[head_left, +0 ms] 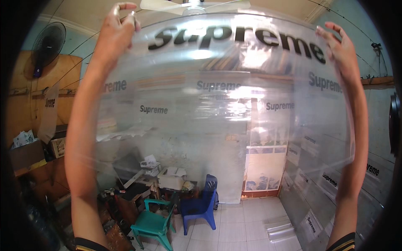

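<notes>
Both my arms are raised high, with a large clear plastic sheet (180,58) stretched between them. Bold black lettering runs across its upper part, and light glares off its surface. My left hand (119,29) pinches the sheet near its upper left corner, thumb and fingers closed. At the upper right corner my right hand (338,48) grips it in the same way, its fingertips partly blurred. A thin dark line follows the sheet's top edge; whether it is a string or the edge itself I cannot tell. The lower part hangs loose between my forearms.
Several similar clear sheets hang behind and at right, such as one sheet (331,180). A green chair (153,226) and a blue chair (200,205) stand by a cluttered desk. A wall fan (49,44) is at left, a ceiling fan (194,7) overhead, and strings cross the room.
</notes>
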Action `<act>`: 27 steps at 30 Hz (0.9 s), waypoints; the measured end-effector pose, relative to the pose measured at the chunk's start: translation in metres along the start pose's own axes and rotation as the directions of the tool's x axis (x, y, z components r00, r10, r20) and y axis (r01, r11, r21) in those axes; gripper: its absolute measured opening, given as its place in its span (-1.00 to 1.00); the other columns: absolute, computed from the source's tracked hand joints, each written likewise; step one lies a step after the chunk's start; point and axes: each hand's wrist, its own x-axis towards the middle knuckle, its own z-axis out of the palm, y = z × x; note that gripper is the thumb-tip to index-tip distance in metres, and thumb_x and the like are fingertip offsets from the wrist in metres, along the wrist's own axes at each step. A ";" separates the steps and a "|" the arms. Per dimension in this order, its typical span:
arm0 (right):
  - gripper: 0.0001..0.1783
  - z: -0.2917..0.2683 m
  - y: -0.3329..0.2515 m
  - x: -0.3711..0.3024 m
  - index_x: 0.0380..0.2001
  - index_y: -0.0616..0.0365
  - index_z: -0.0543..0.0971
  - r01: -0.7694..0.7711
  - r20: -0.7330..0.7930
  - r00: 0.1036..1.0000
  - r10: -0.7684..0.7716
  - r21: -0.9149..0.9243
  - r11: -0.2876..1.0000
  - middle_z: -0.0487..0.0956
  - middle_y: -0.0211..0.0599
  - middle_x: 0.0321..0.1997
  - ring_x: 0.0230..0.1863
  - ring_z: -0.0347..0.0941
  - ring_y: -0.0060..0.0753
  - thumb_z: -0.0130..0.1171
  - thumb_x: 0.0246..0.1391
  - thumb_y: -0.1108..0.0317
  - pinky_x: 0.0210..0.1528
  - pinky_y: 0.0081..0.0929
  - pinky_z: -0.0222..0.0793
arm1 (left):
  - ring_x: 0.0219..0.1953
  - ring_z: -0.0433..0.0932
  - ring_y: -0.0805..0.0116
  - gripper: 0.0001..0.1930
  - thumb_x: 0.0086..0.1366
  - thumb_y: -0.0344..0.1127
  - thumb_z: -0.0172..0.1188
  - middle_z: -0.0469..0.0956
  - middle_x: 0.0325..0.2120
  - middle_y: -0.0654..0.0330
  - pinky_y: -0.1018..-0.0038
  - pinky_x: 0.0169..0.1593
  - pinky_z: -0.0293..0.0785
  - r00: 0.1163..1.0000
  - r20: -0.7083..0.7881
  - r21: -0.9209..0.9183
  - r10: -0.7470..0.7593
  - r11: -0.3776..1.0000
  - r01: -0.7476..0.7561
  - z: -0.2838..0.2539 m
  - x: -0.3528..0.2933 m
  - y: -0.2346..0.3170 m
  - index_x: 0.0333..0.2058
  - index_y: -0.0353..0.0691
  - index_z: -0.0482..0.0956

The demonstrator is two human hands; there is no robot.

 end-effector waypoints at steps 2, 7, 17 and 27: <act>-0.44 0.006 0.005 -0.031 0.08 0.16 0.45 -0.008 -0.080 0.997 0.003 -0.060 0.998 0.60 -0.38 -0.21 -0.53 0.29 -0.72 0.41 0.14 0.13 -0.47 -0.70 0.20 | -0.52 0.54 0.47 -0.59 0.48 -0.14 0.15 0.60 -0.49 0.22 0.51 -0.43 0.49 1.000 -0.021 -0.046 -0.023 0.999 0.022 0.014 -0.032 0.008 0.12 -0.27 0.33; -0.48 0.029 0.011 -0.080 0.02 0.17 0.43 -0.105 -0.150 0.985 0.091 -0.085 0.991 0.59 -0.38 -0.09 -0.50 0.38 -0.72 0.39 0.16 0.11 -0.49 -0.67 0.24 | -0.51 0.42 0.54 -0.39 0.34 0.10 0.32 0.48 -0.58 0.30 0.51 -0.40 0.40 0.985 -0.091 -0.135 -0.146 0.982 0.133 0.047 -0.073 0.000 0.06 -0.30 0.35; -0.29 -0.053 0.119 -0.100 0.41 0.04 0.31 -0.071 0.084 0.995 0.056 0.193 0.979 0.31 -0.19 0.47 0.47 0.17 -0.28 -0.13 0.42 -0.18 0.50 -0.14 -0.10 | -0.24 0.37 0.40 -0.57 0.30 0.06 0.32 0.41 -0.38 0.30 0.38 -0.14 0.36 0.927 -0.119 -0.330 -0.357 0.895 0.302 0.028 -0.135 -0.092 -0.16 -0.21 0.52; -0.68 -0.184 0.155 -0.256 -0.10 -0.09 0.53 -0.357 -0.456 0.737 0.499 0.363 0.860 0.45 -0.54 -0.09 -0.02 0.35 -0.66 0.11 0.35 -0.07 0.18 -0.56 0.14 | -0.09 0.48 0.14 -0.62 0.18 0.07 0.35 0.55 -0.27 0.19 0.16 -0.01 0.37 0.946 -0.259 0.637 0.198 0.771 0.013 0.065 -0.075 -0.213 -0.30 -0.13 0.55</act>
